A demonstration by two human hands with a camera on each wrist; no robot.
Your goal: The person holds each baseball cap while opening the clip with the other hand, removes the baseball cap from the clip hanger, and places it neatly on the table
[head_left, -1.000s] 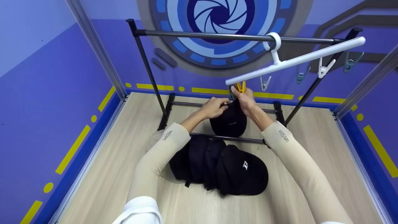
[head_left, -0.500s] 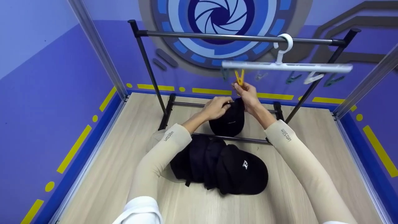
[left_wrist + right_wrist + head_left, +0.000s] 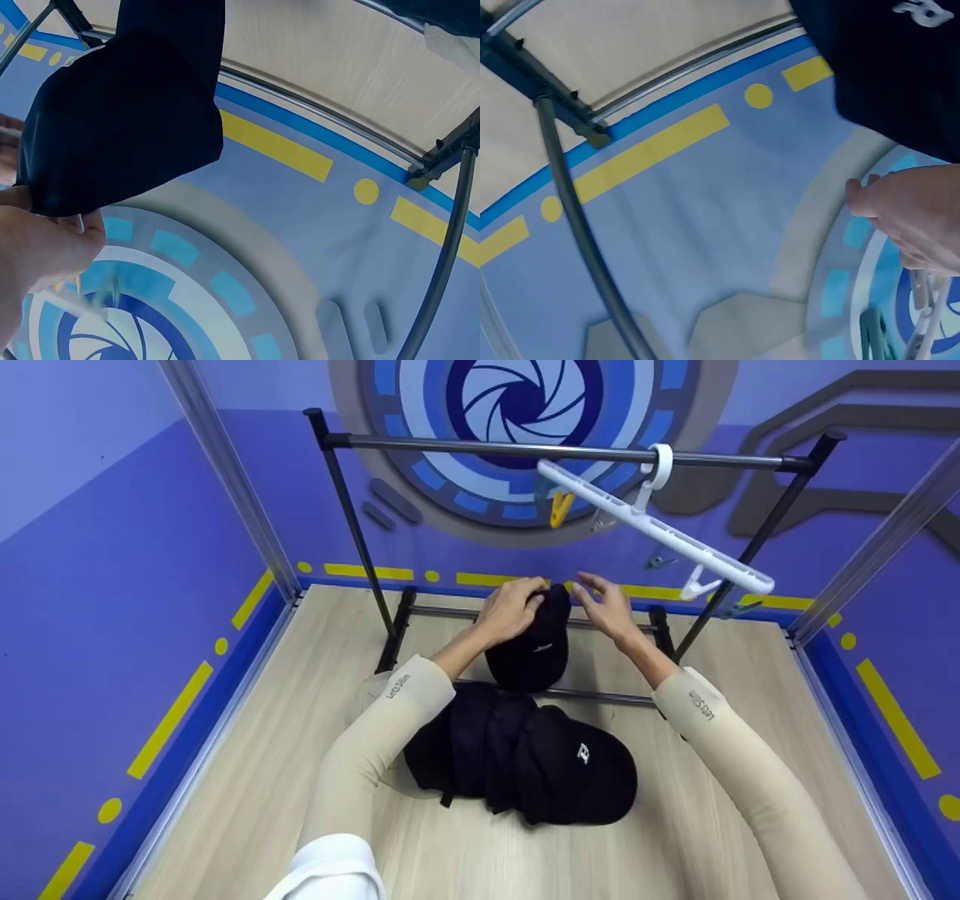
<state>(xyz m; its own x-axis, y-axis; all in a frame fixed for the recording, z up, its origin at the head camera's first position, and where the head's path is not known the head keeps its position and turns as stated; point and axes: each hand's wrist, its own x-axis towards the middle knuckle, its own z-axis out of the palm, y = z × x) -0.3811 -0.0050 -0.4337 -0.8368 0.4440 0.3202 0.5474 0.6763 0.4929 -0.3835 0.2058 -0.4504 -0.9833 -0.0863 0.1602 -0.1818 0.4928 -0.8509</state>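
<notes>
My left hand [image 3: 512,610] grips the edge of a black cap [image 3: 531,649] and keeps it up in front of the rack. The left wrist view shows that hand [image 3: 49,247] with fingers at the lower edge of the cap [image 3: 127,120]. My right hand [image 3: 609,611] is just right of the cap, its fingers parted and holding nothing. Above both hands a white hanger [image 3: 652,525] hangs tilted from the rack bar. A yellow clip [image 3: 561,508], a white clip [image 3: 697,583] and several teal or clear clips dangle from it.
On the wooden floor [image 3: 247,780] in front lies a row of dark caps [image 3: 517,757], the nearest bearing a white letter. The black rack [image 3: 480,446] stands against a blue patterned wall [image 3: 135,547], with side walls left and right.
My right hand has let go of the yellow clip and lowered to beside the cap. The hanger has swung round, its left end now higher and farther back. The left hand keeps its grip.
</notes>
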